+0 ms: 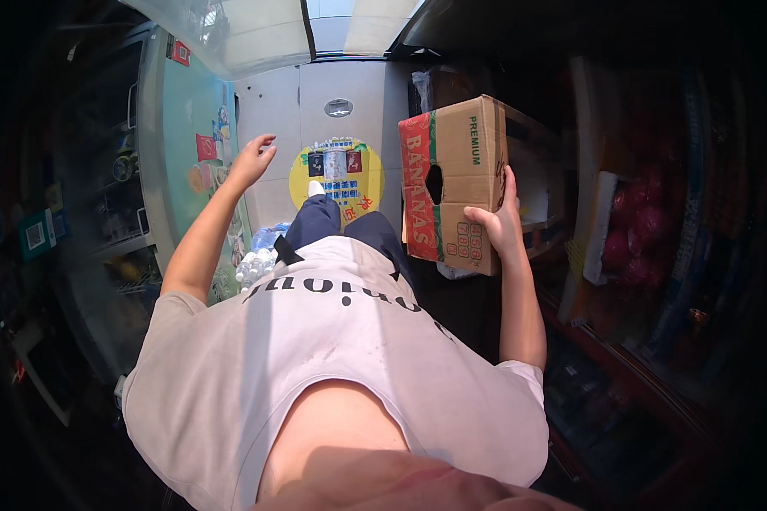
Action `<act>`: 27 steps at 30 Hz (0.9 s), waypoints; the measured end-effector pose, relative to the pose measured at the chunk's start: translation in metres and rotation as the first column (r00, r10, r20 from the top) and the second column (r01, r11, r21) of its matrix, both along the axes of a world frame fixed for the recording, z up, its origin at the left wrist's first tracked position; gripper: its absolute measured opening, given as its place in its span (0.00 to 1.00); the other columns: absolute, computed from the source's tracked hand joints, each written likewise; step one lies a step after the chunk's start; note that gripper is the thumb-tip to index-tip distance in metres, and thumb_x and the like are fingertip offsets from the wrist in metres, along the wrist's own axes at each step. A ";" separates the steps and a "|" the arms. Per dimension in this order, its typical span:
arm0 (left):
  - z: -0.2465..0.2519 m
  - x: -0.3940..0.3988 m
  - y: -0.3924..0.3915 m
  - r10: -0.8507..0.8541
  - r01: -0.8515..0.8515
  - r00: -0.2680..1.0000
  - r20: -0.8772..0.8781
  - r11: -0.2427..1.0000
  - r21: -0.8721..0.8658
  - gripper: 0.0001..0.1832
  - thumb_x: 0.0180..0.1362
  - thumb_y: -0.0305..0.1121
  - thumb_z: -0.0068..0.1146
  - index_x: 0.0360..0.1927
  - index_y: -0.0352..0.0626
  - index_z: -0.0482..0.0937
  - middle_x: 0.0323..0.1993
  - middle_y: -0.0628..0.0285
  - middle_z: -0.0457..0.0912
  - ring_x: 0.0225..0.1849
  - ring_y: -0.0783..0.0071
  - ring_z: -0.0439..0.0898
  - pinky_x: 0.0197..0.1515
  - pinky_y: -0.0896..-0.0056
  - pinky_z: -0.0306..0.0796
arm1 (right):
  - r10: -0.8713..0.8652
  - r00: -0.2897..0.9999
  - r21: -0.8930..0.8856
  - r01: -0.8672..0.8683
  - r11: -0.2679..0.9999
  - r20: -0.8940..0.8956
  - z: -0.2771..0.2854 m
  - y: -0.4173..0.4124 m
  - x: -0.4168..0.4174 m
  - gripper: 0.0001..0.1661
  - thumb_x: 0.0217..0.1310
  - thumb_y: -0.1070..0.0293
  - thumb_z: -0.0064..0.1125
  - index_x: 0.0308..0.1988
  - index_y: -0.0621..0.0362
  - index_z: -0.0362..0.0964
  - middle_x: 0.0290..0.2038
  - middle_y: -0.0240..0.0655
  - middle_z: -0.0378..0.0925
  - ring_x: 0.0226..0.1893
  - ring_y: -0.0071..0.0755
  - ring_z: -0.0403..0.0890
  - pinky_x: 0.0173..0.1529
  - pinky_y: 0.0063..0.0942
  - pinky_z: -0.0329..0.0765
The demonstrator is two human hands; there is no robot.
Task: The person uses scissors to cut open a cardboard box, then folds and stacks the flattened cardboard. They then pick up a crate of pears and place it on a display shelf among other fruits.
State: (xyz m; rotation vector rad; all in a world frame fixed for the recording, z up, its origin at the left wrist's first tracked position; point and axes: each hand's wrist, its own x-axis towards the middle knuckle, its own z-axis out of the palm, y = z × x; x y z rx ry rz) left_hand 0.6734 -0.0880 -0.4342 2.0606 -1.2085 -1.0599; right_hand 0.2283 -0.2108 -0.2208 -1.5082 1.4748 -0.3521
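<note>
My right hand (502,223) grips the edge of a cardboard banana box (454,185), thumb on its printed face and fingers along the side. The box is brown with a red and green band, and an oval hand hole opens in that face. It is tilted slightly, at my right side. My left hand (254,160) reaches forward with nothing in it, thumb and fingers apart and loosely bent. It is over the floor, near a pale green panel (188,121) with colourful pictures on it.
A round yellow floor sticker (371,172) lies by my foot on the pale tiles (268,108). Clear plastic bottles (254,265) stand low at left. Dark shelving with pink-red items (639,223) lines the right. Ahead is a translucent panel (255,32) beside a bright opening.
</note>
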 end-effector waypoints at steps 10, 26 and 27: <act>0.221 0.075 -0.375 -0.208 0.536 0.833 0.513 0.533 -0.655 0.20 0.58 0.39 0.50 0.54 0.47 0.71 0.50 0.57 0.74 0.51 0.64 0.74 0.51 0.69 0.68 | 0.472 0.881 -0.014 -0.472 0.881 -0.044 -0.059 -0.135 0.302 0.64 0.29 0.62 0.70 0.65 0.46 0.40 0.50 0.54 0.61 0.53 0.55 0.66 0.58 0.38 0.64; 0.199 0.350 -0.372 0.126 -0.009 0.956 0.263 0.914 -0.407 0.20 0.61 0.41 0.50 0.56 0.52 0.70 0.51 0.63 0.75 0.51 0.74 0.73 0.51 0.75 0.66 | 0.491 0.697 0.250 -0.676 0.693 0.523 -0.161 -0.287 0.470 0.62 0.29 0.65 0.72 0.64 0.56 0.43 0.55 0.48 0.64 0.56 0.43 0.65 0.59 0.32 0.62; 0.204 0.346 -0.358 0.103 -0.018 0.967 0.231 0.939 -0.345 0.20 0.61 0.40 0.50 0.56 0.53 0.70 0.51 0.64 0.74 0.51 0.75 0.72 0.52 0.75 0.65 | 0.531 0.698 0.235 -0.686 0.689 0.481 -0.172 -0.282 0.471 0.63 0.29 0.64 0.72 0.65 0.54 0.43 0.55 0.49 0.64 0.56 0.45 0.65 0.59 0.33 0.62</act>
